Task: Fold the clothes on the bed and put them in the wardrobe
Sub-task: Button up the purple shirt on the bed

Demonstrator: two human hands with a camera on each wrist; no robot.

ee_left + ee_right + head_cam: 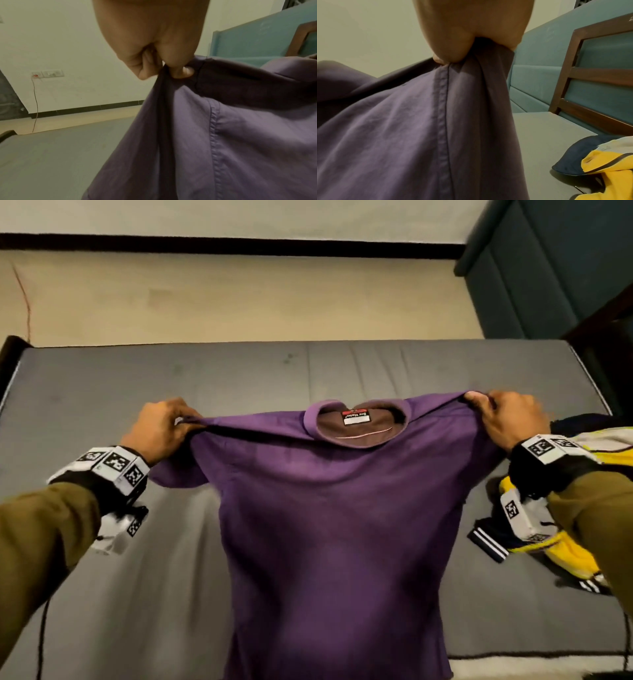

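Observation:
A purple t-shirt [329, 508] hangs stretched out above the grey bed [102, 392], collar and label facing me. My left hand [164, 426] pinches its left shoulder seam, and my right hand [507, 419] grips the right shoulder. In the left wrist view, the left hand [164, 65] has curled fingers clamping the purple t-shirt [240, 135]. The right wrist view shows the right hand [467, 54] bunching the purple t-shirt [402, 135] at its seam. The shirt's hem drops out of view below.
A yellow, navy and white garment [568, 546] lies crumpled on the bed at the right, also in the right wrist view [607, 169]. A teal padded headboard [548, 268] stands at the far right. Beige floor [239, 296] and a wall lie beyond the bed.

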